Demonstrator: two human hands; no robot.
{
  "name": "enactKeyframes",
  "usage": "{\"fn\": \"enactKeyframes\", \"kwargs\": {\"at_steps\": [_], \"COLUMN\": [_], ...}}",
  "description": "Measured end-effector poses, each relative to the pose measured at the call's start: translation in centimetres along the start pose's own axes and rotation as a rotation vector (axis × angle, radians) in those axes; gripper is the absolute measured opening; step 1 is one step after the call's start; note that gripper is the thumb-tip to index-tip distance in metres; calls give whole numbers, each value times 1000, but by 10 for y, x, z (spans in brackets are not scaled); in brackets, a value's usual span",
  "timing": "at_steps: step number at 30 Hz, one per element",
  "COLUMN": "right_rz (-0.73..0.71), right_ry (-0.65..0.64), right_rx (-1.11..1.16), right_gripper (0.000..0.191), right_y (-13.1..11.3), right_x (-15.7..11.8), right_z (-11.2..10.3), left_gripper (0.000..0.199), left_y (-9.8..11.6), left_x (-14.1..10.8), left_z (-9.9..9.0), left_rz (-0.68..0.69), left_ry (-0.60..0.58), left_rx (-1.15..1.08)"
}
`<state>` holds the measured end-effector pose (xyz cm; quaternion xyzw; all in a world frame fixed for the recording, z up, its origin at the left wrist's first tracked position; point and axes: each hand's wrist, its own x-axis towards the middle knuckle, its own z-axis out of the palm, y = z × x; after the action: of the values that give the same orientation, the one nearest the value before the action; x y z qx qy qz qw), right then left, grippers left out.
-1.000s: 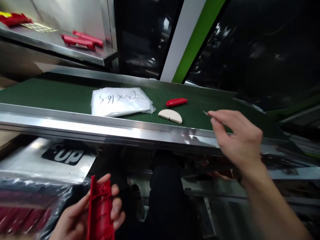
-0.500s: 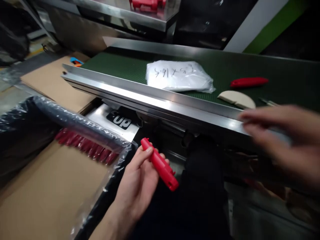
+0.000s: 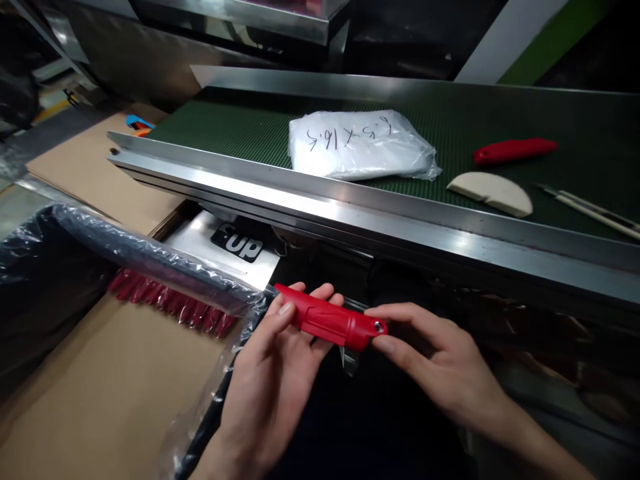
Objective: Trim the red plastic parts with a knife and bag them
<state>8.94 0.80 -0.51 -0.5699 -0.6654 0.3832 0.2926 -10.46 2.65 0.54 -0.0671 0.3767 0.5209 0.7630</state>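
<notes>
A red plastic handle-shaped part with a hole at its right end is held between both hands in front of the conveyor. My left hand supports its left end, thumb on top and fingers behind. With thumb and fingertips, my right hand pinches the end by the hole. On the green belt beyond, a similar red part lies near a cream half-round piece and a slim knife-like tool.
A white plastic-wrapped packet with handwriting lies on the green conveyor belt, behind a metal rail. At lower left, a plastic-lined bin contains a row of red parts and cardboard. More cardboard is stacked behind it.
My right hand has come down and left from the belt's edge to grip the part's right end. The part has turned closer to level in my left hand.
</notes>
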Motion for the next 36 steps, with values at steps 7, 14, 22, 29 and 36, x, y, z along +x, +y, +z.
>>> {"fn": "enactKeyframes", "kwargs": {"at_steps": [7,14,22,29,36], "right_rz": [111,110,-141,-262,-192], "right_ry": [14,37,134,100,127], "right_rx": [235,266,51,44,31], "right_gripper": [21,20,27,33,22], "right_y": [3,7,8,5,3], "right_x": [8,10,9,7,15], "right_z": [2,2,6,16,23], "left_gripper": [18,23,46,52,50], "left_y": [6,7,9,11,16], "left_x": [5,8,8,10,9], "left_z": [2,1,-3,-9,-10], "left_rz": [-50,-68,-85,-84,-59], "left_ry": [-52,-78,-142,-180,-197], "left_rx": [30,42,-92,-215,-193]}}
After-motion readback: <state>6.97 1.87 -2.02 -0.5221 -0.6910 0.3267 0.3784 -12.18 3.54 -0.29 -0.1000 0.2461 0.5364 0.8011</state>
